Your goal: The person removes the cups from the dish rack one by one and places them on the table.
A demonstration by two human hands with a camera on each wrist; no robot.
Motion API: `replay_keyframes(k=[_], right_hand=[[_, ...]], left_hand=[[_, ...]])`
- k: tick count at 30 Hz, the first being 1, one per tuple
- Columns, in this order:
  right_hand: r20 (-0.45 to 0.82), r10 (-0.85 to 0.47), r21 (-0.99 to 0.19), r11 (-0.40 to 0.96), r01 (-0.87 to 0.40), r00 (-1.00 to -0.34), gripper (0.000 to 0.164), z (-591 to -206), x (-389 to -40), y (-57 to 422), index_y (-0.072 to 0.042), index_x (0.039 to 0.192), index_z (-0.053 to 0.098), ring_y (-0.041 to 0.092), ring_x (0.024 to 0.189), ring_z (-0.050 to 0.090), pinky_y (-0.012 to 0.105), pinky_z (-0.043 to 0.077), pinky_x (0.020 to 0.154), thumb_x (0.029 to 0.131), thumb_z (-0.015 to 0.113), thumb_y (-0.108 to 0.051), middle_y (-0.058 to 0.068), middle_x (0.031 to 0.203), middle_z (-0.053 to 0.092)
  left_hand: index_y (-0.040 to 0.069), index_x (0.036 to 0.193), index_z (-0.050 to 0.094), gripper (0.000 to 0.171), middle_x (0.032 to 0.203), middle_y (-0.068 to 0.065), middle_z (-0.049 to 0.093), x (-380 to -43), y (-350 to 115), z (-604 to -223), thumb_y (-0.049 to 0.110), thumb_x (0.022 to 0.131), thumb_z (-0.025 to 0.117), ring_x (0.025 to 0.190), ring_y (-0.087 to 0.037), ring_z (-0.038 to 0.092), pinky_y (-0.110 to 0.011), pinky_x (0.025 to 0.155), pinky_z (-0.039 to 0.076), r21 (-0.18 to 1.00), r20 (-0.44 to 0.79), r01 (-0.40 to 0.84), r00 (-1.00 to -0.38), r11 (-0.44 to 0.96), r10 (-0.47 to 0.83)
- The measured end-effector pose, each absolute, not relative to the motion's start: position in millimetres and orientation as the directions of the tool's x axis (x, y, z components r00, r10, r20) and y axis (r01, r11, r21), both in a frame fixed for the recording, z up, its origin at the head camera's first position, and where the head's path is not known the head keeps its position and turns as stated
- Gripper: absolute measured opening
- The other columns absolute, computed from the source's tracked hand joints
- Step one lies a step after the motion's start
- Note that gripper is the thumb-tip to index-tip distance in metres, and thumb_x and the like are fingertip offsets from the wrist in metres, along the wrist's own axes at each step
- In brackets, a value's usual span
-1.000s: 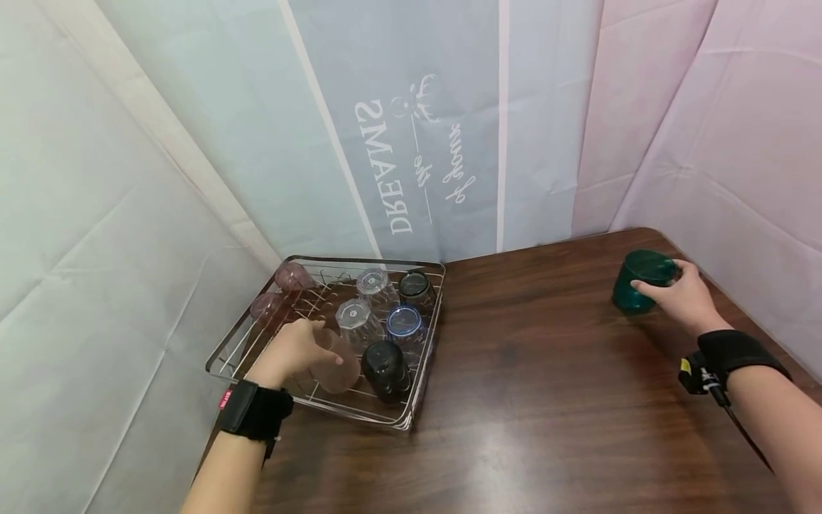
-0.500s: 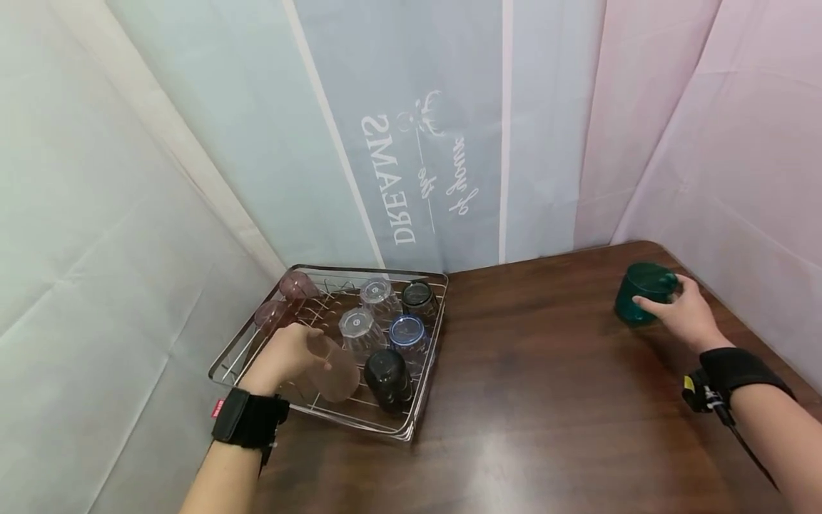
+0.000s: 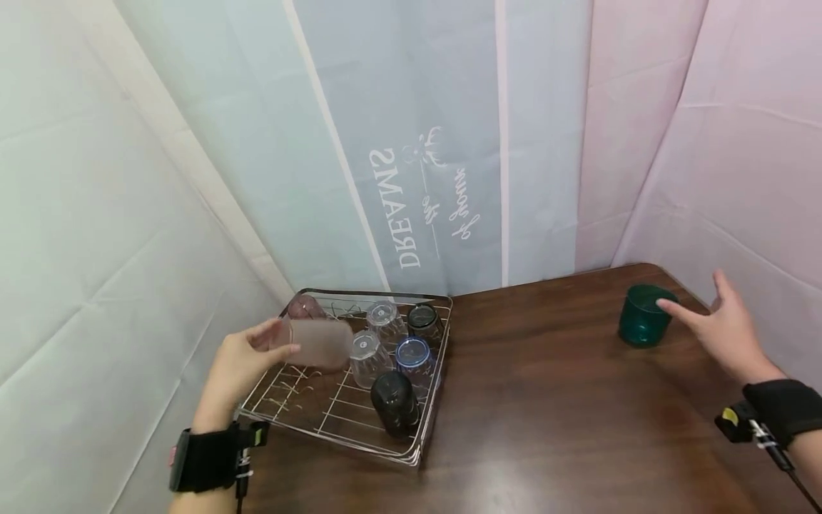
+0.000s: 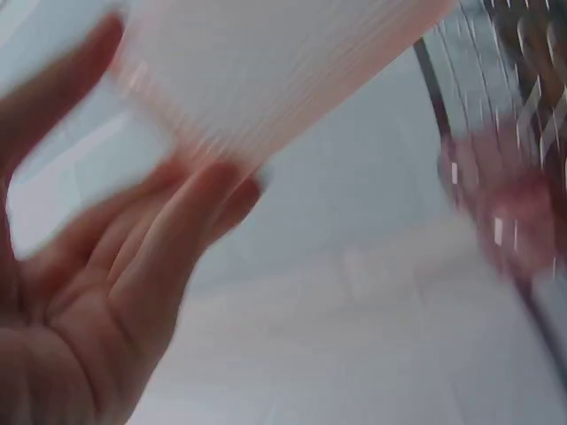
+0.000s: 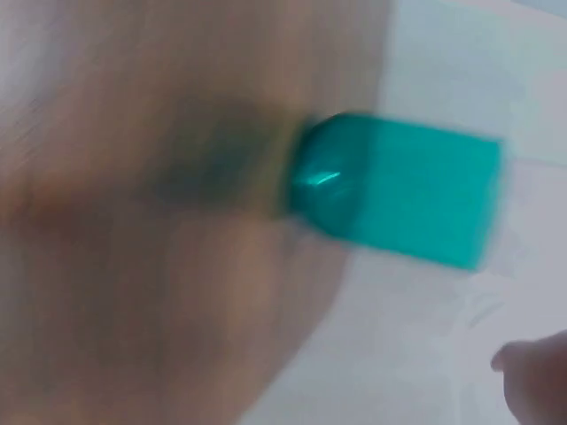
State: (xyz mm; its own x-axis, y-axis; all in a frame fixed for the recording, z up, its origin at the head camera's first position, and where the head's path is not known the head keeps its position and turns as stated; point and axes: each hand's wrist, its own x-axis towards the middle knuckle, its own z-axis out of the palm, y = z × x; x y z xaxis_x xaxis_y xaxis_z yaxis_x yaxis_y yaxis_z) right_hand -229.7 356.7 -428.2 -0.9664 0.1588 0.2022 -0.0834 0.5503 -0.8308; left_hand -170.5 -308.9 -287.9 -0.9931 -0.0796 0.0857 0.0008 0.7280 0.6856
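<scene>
My left hand (image 3: 240, 364) pinches a pale pink frosted cup (image 3: 321, 343) near one end, thumb on the near side. The cup lies nearly sideways in the air above the wire rack (image 3: 412, 457), overlapping a clear faceted glass (image 3: 368, 357) in the head view. In the left wrist view, the fingertips of the left hand (image 4: 142, 248) meet the edge of the pink cup (image 4: 275, 71). On the right, a green cup (image 3: 642, 321) stands on the table. My right hand (image 3: 732, 332) is beside it with fingers spread. The green cup (image 5: 425, 190) appears apart from that hand in the right wrist view.
Inside the rack are another clear glass (image 3: 385, 321), a dark glass (image 3: 425, 321), a blue-rimmed glass (image 3: 416, 360) and a black cup (image 3: 393, 400). A purplish-pink cup (image 3: 305, 307) sits in its far left corner. Curtains (image 3: 539, 143) enclose the brown table (image 3: 546, 400).
My left hand has lifted the pale pink cup from the rack and tipped it sideways. The right hand has let go of the green cup and drawn back with fingers spread.
</scene>
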Motion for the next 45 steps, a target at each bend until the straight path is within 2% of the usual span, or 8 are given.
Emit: replay_keyframes(k=[6, 12, 22, 28, 32, 37, 41, 45], right_hand=[[0.298, 0.075, -0.937, 0.213, -0.276, -0.952, 0.078, -395, -237, 284, -0.008, 0.165, 0.008, 0.017, 0.153, 0.021, 0.008, 0.027, 0.109, 0.106, 0.058, -0.020, 0.008, 0.170, 0.017], [0.266, -0.317, -0.916, -0.379, -0.135, -0.910, 0.073, -377, -240, 182, 0.010, 0.159, 0.001, 0.016, 0.149, 0.033, 0.025, 0.036, 0.113, 0.111, 0.047, -0.019, 0.023, 0.167, 0.018], [0.219, -0.331, -0.904, -0.424, -0.062, -0.918, 0.069, -352, -234, 134, 0.005, 0.161, 0.016, 0.014, 0.145, 0.037, 0.031, 0.031, 0.118, 0.110, 0.047, -0.031, 0.015, 0.164, 0.023], [0.173, -0.268, -0.924, -0.376, -0.063, -0.948, 0.071, -342, -225, 161, 0.007, 0.160, 0.015, 0.002, 0.130, 0.050, 0.030, 0.032, 0.118, 0.109, 0.053, -0.024, 0.007, 0.154, 0.039], [0.273, -0.220, -0.945, -0.244, -0.218, -0.937, 0.063, -345, -215, 215, 0.002, 0.160, 0.025, -0.001, 0.126, 0.053, 0.018, 0.043, 0.105, 0.106, 0.056, -0.005, -0.004, 0.144, 0.052], [0.305, -0.126, -0.937, 0.138, -0.321, -0.944, 0.055, -370, -197, 295, -0.018, 0.143, 0.050, -0.008, 0.114, 0.059, 0.009, 0.049, 0.085, 0.097, 0.063, 0.008, -0.016, 0.131, 0.060], [0.235, -0.035, -0.901, 0.368, -0.231, -0.971, 0.054, -399, -184, 344, -0.022, 0.135, 0.046, -0.019, 0.105, 0.055, 0.005, 0.046, 0.077, 0.095, 0.069, 0.004, -0.024, 0.122, 0.054], [0.182, 0.025, -0.835, 0.531, -0.141, -0.983, 0.060, -427, -180, 367, 0.003, 0.143, 0.038, -0.026, 0.101, 0.043, 0.002, 0.040, 0.075, 0.095, 0.073, -0.007, -0.012, 0.121, 0.048]], left_hand=[[0.004, 0.154, 0.042, 0.068, 0.156, -0.016, 0.045, -203, -217, -319, 0.009, 0.094, 0.074, 0.135, -0.027, 0.053, -0.029, 0.106, 0.046, 0.986, 0.164, 0.163, -0.960, 0.023, -0.226], [-0.005, 0.154, 0.035, 0.062, 0.151, -0.020, 0.047, -212, -106, -342, 0.001, 0.099, 0.062, 0.126, -0.022, 0.059, -0.029, 0.106, 0.047, 0.815, 0.127, 0.169, -0.985, -0.555, -0.113], [-0.007, 0.157, 0.030, 0.057, 0.148, -0.018, 0.047, -196, -41, -375, 0.002, 0.105, 0.053, 0.121, -0.015, 0.057, -0.028, 0.106, 0.046, 0.667, 0.057, 0.057, -0.998, -0.743, -0.026], [-0.011, 0.154, 0.033, 0.062, 0.154, -0.024, 0.043, -196, -54, -374, -0.005, 0.098, 0.059, 0.135, -0.025, 0.051, -0.033, 0.109, 0.044, 0.793, 0.104, 0.016, -0.989, -0.609, 0.109], [0.000, 0.150, 0.048, 0.067, 0.141, -0.016, 0.061, -194, -103, -355, 0.006, 0.090, 0.078, 0.127, -0.019, 0.060, -0.029, 0.104, 0.048, 0.987, 0.162, 0.159, -0.958, -0.032, 0.236], [0.007, 0.146, 0.058, 0.076, 0.101, -0.012, 0.073, -181, -169, -342, 0.036, 0.083, 0.087, 0.069, -0.018, 0.062, -0.036, 0.074, 0.055, 0.616, 0.095, 0.257, -0.963, 0.744, 0.254], [-0.004, 0.144, 0.055, 0.082, 0.140, -0.020, 0.060, -176, -188, -347, 0.047, 0.086, 0.082, 0.121, -0.035, 0.063, -0.048, 0.102, 0.049, 0.465, 0.021, 0.234, -0.967, 0.854, 0.253], [-0.007, 0.145, 0.053, 0.086, 0.094, -0.020, 0.072, -174, -185, -353, 0.045, 0.084, 0.084, 0.072, -0.023, 0.065, -0.039, 0.073, 0.053, 0.461, -0.063, 0.206, -0.962, 0.863, 0.264]])
